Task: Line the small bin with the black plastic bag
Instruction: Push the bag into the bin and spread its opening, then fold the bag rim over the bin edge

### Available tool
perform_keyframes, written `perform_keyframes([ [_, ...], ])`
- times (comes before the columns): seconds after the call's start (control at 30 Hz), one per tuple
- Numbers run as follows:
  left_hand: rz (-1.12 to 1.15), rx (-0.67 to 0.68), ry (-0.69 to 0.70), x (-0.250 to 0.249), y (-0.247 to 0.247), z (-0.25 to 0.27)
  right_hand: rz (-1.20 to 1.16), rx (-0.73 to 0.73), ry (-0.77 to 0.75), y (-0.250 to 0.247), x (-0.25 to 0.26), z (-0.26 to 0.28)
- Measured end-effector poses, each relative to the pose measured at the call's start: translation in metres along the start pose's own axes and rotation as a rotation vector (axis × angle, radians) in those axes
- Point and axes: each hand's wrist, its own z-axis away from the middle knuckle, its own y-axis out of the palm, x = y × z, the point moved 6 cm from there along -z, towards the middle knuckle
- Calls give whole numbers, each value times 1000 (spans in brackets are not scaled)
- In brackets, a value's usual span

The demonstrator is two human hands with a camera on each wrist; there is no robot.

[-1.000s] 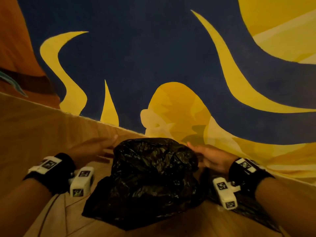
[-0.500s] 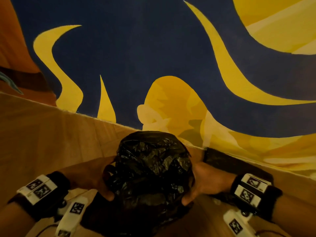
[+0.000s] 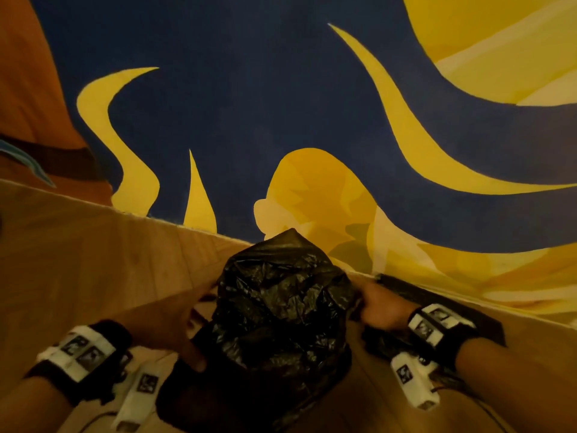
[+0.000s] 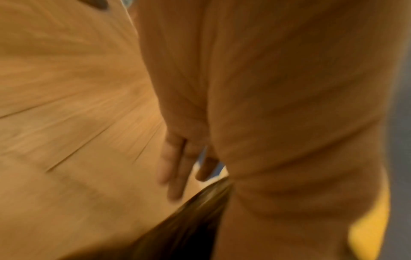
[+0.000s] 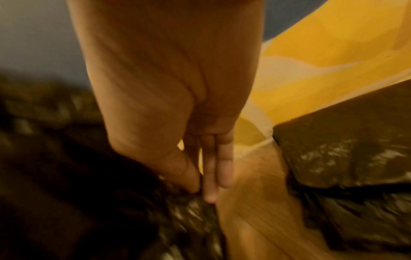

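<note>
A crinkled black plastic bag (image 3: 281, 310) stands as a tall mound on the wooden floor, with a peak at its top; the small bin is hidden from me, under the bag if it is there at all. My left hand (image 3: 175, 329) lies against the bag's left side, thumb on the near face and fingers straight (image 4: 173, 168). At the bag's right side my right hand (image 3: 374, 307) pinches the plastic (image 5: 195, 207) between thumb and straight fingers (image 5: 210, 177). Both wrist views are blurred.
A blue and yellow painted wall (image 3: 281, 120) rises right behind the bag. More black plastic (image 3: 437, 304) lies flat along the wall's foot at the right, close to my right wrist (image 5: 347, 154). Bare wooden floor (image 3: 78, 260) stretches to the left.
Both hands have come from the bag's upper far sides down and toward me along its flanks. The bag has been pulled into a taller, tighter mound with a peak on top.
</note>
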Motion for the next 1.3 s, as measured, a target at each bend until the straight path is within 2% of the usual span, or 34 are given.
perform_keyframes([
  [0.07, -100, -135, 11, -4, -35, 14, -70, -110, -17, -33, 4, 19],
  [0.1, -156, -232, 45, -11, -52, 20, -104, -180, 22, -50, 7, 28],
  [0.13, -204, -334, 112, -25, -67, 27, -65, -336, 23, -72, 20, 39],
  [0.17, -250, -418, 187, -47, -74, 33, -9, -478, -11, -89, 39, 52],
  [0.2, -291, -469, 286, -74, -75, 40, 59, -524, -131, -97, 68, 64],
  [0.23, -332, -457, 362, -104, -70, 44, 124, -477, -248, -96, 97, 73],
  [0.3, -420, -269, 413, -150, -45, 37, 309, -283, -418, -73, 138, 77],
  [0.37, -511, -57, 414, -160, -16, 13, 471, -116, -513, -45, 155, 66],
  [0.43, -612, 26, 483, -169, 0, -10, 572, -28, -565, -28, 166, 52],
  [0.5, -673, 95, 489, -170, 7, -23, 666, 27, -516, -16, 166, 37],
  [0.57, -706, 188, 387, -161, 10, -32, 808, 72, -401, -11, 158, 21],
  [0.63, -807, 279, 227, -148, 13, -37, 896, 137, -298, -8, 150, 10],
  [0.73, -928, 340, 114, -131, 14, -43, 999, 249, -192, -7, 144, -3],
  [0.8, -962, 388, 62, -120, 18, -51, 1025, 291, -176, -7, 145, -7],
  [0.87, -923, 392, 89, -125, 18, -51, 1008, 295, -184, -8, 147, -8],
  [0.93, -797, 302, 181, -139, 8, -48, 965, 252, -214, -12, 150, -5],
  [1.03, -600, 24, 380, -163, -9, -49, 863, 40, -379, -19, 163, 3],
  [1.1, -614, -23, 396, -166, -4, -54, 746, -113, -510, -17, 172, 6],
  [1.13, -666, 0, 362, -162, 3, -60, 701, -126, -522, -15, 173, 5],
  [1.23, -774, 79, 240, -150, 22, -74, 731, 120, -333, 7, 161, -6],
  [1.3, -788, 175, 192, -141, 34, -75, 862, 230, -290, 17, 159, -9],
])
